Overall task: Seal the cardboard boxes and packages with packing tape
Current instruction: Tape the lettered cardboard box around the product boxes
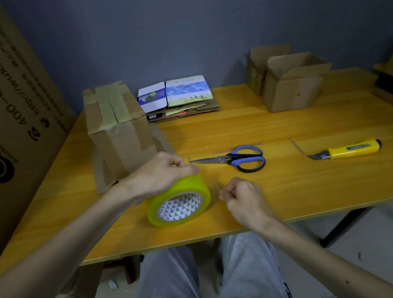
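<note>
Tape roll [188, 186], gripped beneath left hand [160, 175]

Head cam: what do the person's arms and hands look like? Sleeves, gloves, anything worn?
Both forearms are bare right to the frame edges, so no sleeves show. The left hand and right hand have no gloves, and no rings, watch or wristband are visible. Light grey trousers cover the legs.

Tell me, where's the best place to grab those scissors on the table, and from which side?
Grip the blue-and-black handles, coming down from above at their right end. The scissors lie flat and closed on the table, blades pointing left toward the left hand on the tape, so the looped handles are the thick, safe part.
</note>
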